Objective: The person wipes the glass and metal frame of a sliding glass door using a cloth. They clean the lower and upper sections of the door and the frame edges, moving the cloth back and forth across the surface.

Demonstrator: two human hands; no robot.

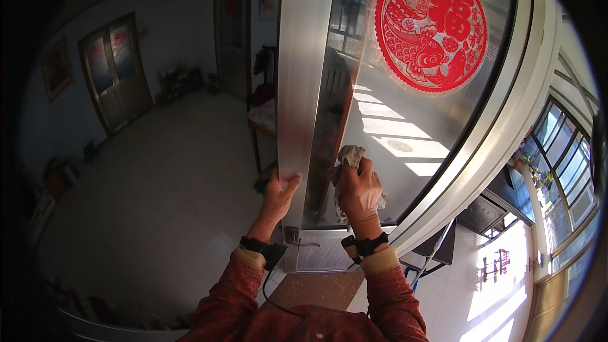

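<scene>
My right hand (pixel 361 187) grips a crumpled grey cloth (pixel 352 156) against the glass pane (pixel 403 128) of a metal-framed door. Part of the cloth hangs below and beside the fingers. My left hand (pixel 280 194) holds the edge of the door's metal stile (pixel 301 80), thumb on the face, the other fingers mostly hidden behind it. A round red paper-cut sticker (pixel 431 28) with fish and flowers is on the upper glass. Below my hands, the lever handle (pixel 306 244) sits near the white lower panel (pixel 323 251).
Left of the door lies a dim room with a double door (pixel 114 76) and a table (pixel 262 116) close behind the stile. At right are the door frame (pixel 475 171), a dark cabinet (pixel 482 211), a pale pole (pixel 434 249), a small stool (pixel 495 266) and sunlit windows (pixel 563 147).
</scene>
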